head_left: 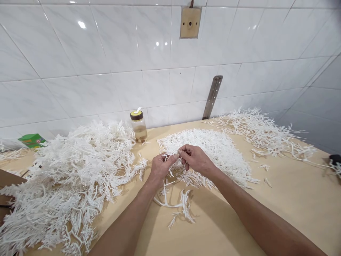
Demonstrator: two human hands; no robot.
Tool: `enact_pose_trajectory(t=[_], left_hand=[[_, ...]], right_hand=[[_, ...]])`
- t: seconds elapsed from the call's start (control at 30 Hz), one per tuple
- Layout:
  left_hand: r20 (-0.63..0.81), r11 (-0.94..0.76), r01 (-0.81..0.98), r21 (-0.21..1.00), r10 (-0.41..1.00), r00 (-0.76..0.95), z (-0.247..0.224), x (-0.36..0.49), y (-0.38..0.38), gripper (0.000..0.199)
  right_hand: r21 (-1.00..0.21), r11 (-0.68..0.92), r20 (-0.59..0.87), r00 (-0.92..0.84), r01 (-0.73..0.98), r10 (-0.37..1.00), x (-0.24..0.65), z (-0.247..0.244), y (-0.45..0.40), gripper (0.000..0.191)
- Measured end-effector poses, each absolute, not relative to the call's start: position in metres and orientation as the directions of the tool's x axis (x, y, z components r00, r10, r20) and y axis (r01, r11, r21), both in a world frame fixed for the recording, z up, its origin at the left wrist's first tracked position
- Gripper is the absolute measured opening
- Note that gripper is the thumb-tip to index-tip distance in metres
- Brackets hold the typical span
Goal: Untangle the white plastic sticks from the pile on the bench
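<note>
My left hand (161,166) is closed on a thin white branched piece near the middle of the table. Its thumb and fingers meet the fingertips of my right hand (192,157), which pinches at the same spot; what those fingers hold is too small to make out. Behind and beneath the hands spreads a heap of short white sprigs (213,145). A longer white branch (166,204) with side twigs hangs or lies just below my left hand, beside small loose sprigs (173,219).
A large pile of white branches (80,160) covers the left side. Thinner bare branches (261,131) lie at the back right. A lidded jar (140,129), a green box (32,140) and a metal bracket (212,97) stand near the tiled wall. A dark object (335,160) sits far right.
</note>
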State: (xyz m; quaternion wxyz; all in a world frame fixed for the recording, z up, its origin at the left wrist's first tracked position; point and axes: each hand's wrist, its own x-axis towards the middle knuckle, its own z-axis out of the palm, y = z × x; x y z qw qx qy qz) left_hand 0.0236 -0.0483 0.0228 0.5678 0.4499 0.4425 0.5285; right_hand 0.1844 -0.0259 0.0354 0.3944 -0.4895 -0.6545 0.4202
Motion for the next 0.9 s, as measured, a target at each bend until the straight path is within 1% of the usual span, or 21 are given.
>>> enact_pose_trajectory(t=[0.17, 0.27, 0.37, 0.53, 0.67, 0.8, 0.9], left_hand=[[-0.003, 0.01, -0.172, 0.985, 0.999, 0.038, 0.018, 0.023, -0.045, 0.041], [-0.03, 0.035, -0.185, 0.982, 0.999, 0.026, 0.017, 0.022, -0.045, 0.041], [-0.092, 0.105, -0.235, 0.966, 0.994, 0.065, 0.018, 0.021, -0.045, 0.042], [-0.114, 0.153, -0.289, 0.945, 0.982, 0.15, 0.021, 0.02, -0.047, 0.043], [-0.158, 0.207, -0.274, 0.939, 0.969, 0.19, 0.025, 0.02, -0.049, 0.042], [-0.196, 0.242, -0.245, 0.939, 0.96, 0.199, 0.03, 0.022, -0.05, 0.033], [-0.219, 0.27, -0.299, 0.915, 0.957, 0.191, 0.03, 0.023, -0.049, 0.028]], right_hand=[[-0.938, 0.157, 0.09, -0.219, 0.31, 0.972, 0.184, 0.035, -0.025, 0.022], [-0.939, 0.148, 0.075, -0.237, 0.309, 0.969, 0.185, 0.034, -0.025, 0.022], [-0.94, 0.152, 0.072, -0.26, 0.306, 0.963, 0.186, 0.035, -0.026, 0.022], [-0.911, 0.184, 0.091, -0.255, 0.37, 0.963, 0.187, 0.037, -0.026, 0.019], [-0.838, 0.272, 0.183, -0.226, 0.474, 0.957, 0.188, 0.038, -0.025, 0.017], [-0.755, 0.366, 0.288, -0.226, 0.544, 0.931, 0.188, 0.039, -0.027, 0.015], [-0.717, 0.391, 0.316, -0.23, 0.577, 0.92, 0.186, 0.041, -0.029, 0.013]])
